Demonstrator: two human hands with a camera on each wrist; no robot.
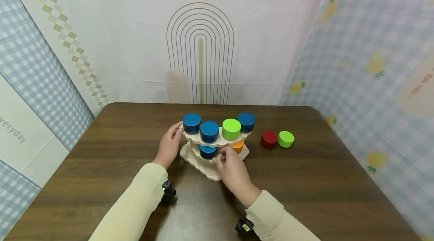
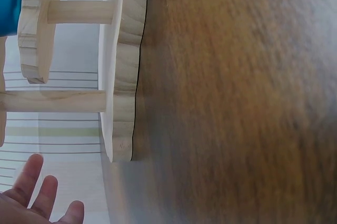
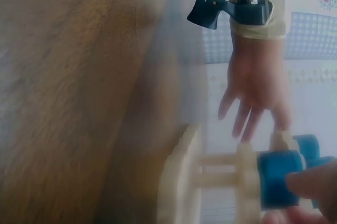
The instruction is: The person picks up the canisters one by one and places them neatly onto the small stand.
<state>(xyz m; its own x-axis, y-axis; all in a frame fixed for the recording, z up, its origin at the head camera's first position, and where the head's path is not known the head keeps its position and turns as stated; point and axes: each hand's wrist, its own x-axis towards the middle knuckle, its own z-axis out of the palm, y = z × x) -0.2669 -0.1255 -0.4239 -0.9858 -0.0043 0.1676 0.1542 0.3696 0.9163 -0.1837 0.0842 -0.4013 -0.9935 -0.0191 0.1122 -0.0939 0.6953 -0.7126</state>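
Note:
A tiered wooden stand (image 1: 198, 164) with scalloped shelves stands on the table. Its upper shelf holds a green cylinder (image 1: 231, 129) and several blue cylinders (image 1: 209, 131). On the shelf below sit another blue cylinder (image 1: 208, 152) and an orange cylinder (image 1: 238, 146), partly hidden. My left hand (image 1: 169, 145) touches the upper shelf's left edge, its fingers extended in the right wrist view. My right hand (image 1: 234, 169) is at the front, thumb tip and bent fingers right by the lower blue cylinder (image 3: 276, 179); whether they grip it I cannot tell.
A red cylinder (image 1: 269, 140) and a second green cylinder (image 1: 286, 139) stand side by side on the brown wooden table (image 1: 135, 120), right of the stand. Patterned cloth (image 1: 135, 45) hangs behind the table and along both sides.

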